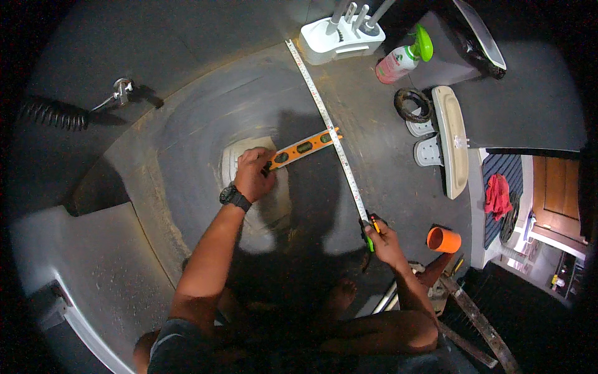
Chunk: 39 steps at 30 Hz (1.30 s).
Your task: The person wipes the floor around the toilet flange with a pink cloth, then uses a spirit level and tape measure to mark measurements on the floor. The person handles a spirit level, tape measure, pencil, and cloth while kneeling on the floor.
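Note:
My left hand (255, 171), with a black watch on its wrist, is closed on the near-left end of a short orange spirit level (293, 153). The level lies slanted over the grey floor, and its far end meets an extended tape measure blade (319, 101). That white blade runs from the back wall toward me. In my right hand (386, 244) is the tape measure's black and green case (369, 240), along with a thin orange and yellow stick that looks like a pencil. A pale, roughly square patch (233, 156) on the floor lies partly under my left hand.
At the back stand a white toilet-brush holder (317, 47), a pink and green spray bottle (398, 62) and a grey bin (439, 53). To the right are a cream lid-like piece (453, 137) and an orange cup (443, 239). A white fixture (93, 255) borders the left.

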### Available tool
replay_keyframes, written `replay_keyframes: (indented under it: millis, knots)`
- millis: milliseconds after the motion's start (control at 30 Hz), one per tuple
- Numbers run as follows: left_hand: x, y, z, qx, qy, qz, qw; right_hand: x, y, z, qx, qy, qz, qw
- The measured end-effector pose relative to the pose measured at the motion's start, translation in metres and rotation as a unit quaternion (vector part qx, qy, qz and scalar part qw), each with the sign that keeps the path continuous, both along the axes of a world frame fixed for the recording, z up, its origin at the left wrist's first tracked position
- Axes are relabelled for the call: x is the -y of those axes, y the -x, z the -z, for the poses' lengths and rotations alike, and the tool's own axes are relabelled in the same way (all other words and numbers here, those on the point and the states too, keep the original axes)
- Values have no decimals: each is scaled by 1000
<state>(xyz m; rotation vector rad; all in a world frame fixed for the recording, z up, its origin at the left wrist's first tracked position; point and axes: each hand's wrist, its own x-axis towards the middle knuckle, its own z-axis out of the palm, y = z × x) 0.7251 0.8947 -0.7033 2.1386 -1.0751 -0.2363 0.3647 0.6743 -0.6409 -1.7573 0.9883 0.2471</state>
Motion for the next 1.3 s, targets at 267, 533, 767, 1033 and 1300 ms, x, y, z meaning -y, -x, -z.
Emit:
replay_keyframes:
  millis: [267,533,767,1033,1300]
  knots:
    - [-2,-2,0,9,25,13,1000,1,0,-2,-2,-2,6,1000]
    - [-5,-7,5,2,10,22,1000,0,-1,0,-2,-14,19,1000]
    - [-7,-3,8,-9,4,20,1000,-2,-5,-1,12,-2,22,1000]
    - [-4,-4,5,-1,23,25,999,-2,-5,-9,-24,33,9,999]
    - [-4,-2,-2,2,3,22,1000,0,-7,-5,-1,-8,2,1000]
